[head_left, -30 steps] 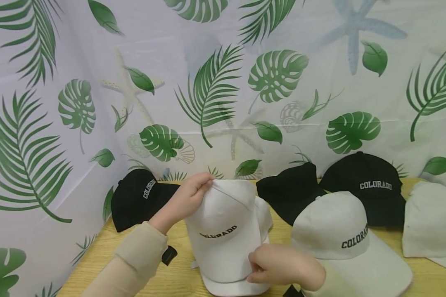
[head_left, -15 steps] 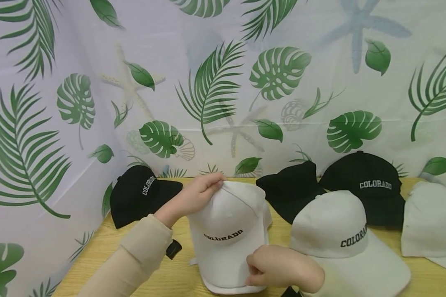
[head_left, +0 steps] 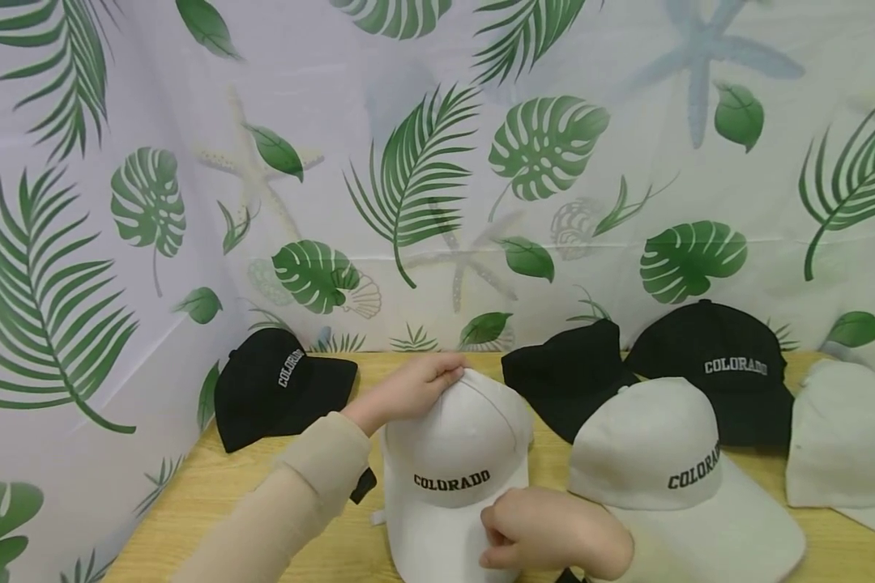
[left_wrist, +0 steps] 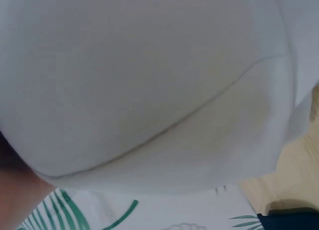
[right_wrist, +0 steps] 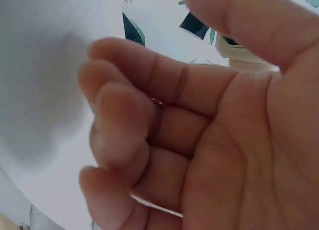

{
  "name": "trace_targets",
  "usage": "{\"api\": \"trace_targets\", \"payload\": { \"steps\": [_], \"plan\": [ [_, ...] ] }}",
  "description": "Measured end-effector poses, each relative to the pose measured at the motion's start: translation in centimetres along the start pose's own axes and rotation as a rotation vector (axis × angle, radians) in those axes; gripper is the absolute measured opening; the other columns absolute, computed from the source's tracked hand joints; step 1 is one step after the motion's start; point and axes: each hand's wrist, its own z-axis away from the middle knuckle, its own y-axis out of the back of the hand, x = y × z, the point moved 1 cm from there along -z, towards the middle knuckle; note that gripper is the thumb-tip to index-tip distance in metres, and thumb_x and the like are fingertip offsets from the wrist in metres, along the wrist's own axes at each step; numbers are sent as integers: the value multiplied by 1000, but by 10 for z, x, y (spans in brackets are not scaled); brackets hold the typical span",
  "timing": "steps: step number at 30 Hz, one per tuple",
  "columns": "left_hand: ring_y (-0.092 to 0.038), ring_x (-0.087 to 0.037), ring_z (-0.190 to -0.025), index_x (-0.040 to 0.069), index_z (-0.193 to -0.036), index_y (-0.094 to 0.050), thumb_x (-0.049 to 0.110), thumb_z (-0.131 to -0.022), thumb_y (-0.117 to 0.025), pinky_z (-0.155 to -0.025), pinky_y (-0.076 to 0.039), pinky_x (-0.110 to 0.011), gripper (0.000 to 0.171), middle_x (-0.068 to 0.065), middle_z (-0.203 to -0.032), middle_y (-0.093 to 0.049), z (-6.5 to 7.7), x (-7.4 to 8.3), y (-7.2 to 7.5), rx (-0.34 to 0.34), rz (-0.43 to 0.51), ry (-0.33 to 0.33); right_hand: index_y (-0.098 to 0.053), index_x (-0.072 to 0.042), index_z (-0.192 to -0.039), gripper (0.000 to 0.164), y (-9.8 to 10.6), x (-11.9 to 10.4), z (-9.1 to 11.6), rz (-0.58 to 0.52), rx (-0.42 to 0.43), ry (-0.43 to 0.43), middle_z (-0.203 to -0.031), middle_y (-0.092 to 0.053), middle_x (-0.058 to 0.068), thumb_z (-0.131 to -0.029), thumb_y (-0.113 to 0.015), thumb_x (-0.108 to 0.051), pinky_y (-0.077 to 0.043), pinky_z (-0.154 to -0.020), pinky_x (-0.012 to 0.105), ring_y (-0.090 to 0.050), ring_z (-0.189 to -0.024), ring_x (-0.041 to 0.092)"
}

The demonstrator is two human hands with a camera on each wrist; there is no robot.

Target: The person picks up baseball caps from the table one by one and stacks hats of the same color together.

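A white baseball cap [head_left: 474,437] with dark COLORADO lettering stands at the table's front middle, its crown up and its brim toward me. My left hand [head_left: 417,390] pinches the top of its crown. In the left wrist view the white fabric and a seam fill most of the picture, and only a bit of that hand shows at the left edge. My right hand [head_left: 547,530] is beside the brim with loosely curled fingers [right_wrist: 124,115] and an empty palm. Whether its fingertips touch the brim, I cannot tell. A second white cap [head_left: 645,441] lies just right of it.
On the left of the wooden table [head_left: 189,502] lies a black cap [head_left: 262,397]. Behind on the right are another black cap [head_left: 572,368] seen side-on and a black COLORADO cap [head_left: 707,348]. A further white cap [head_left: 846,437] is cut off at the right edge. A leaf-print curtain [head_left: 437,202] stands behind.
My left hand has moved right and slightly down, tilting the white cap's crown upright, so its lettering sits lower and further right. The right hand has hardly moved.
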Motion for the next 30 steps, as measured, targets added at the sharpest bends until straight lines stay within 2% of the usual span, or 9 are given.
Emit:
{"api": "trace_targets", "payload": {
  "steps": [5,9,15,19,24,30],
  "plan": [
    [-51,-18,-95,10,-104,-55,17,-96,-36,-82,-39,-36,22,-4,-99,-56,-10,-17,-7,23,7,103,-49,-18,-65,24,-2,1,-2,22,2,-4,-55,-39,-11,-81,-62,-30,-33,-50,20,-37,-50,3],
    [-50,-18,-92,10,-101,-54,17,-97,-36,-79,-39,-36,20,-5,-96,-55,-19,-26,-14,43,-11,130,-49,-18,-64,24,-1,1,-2,18,6,-17,-55,-39,-10,-81,-62,-30,-33,-49,20,-37,-50,3],
    [-46,-18,-76,8,-89,-52,13,-96,-37,-69,-39,-32,18,-4,-80,-50,-30,-37,-24,66,-55,101,-46,-18,-62,27,1,0,-1,35,48,24,-53,-37,-11,-81,-62,-28,-30,-47,19,-35,-48,3],
    [-48,-17,-79,6,-91,-54,11,-95,-38,-74,-40,-33,17,-5,-85,-53,-33,-41,-30,80,-83,78,-45,-19,-62,27,0,1,-1,27,52,21,-53,-36,-11,-81,-62,-28,-29,-46,19,-35,-46,3],
    [-52,-18,-85,6,-96,-54,11,-95,-38,-77,-41,-35,17,-6,-90,-56,-34,-43,-35,76,-95,91,-45,-19,-63,26,-2,5,-3,3,36,-2,-53,-37,-10,-81,-62,-29,-29,-46,19,-35,-47,3],
    [-50,-15,-77,8,-95,-53,18,-96,-38,-69,-41,-32,18,-2,-84,-54,-30,-45,-33,48,-43,131,-47,-19,-65,24,-4,6,-3,-60,-12,-58,-53,-35,-8,-81,-62,-27,-27,-46,20,-34,-46,6]
  ]
}}
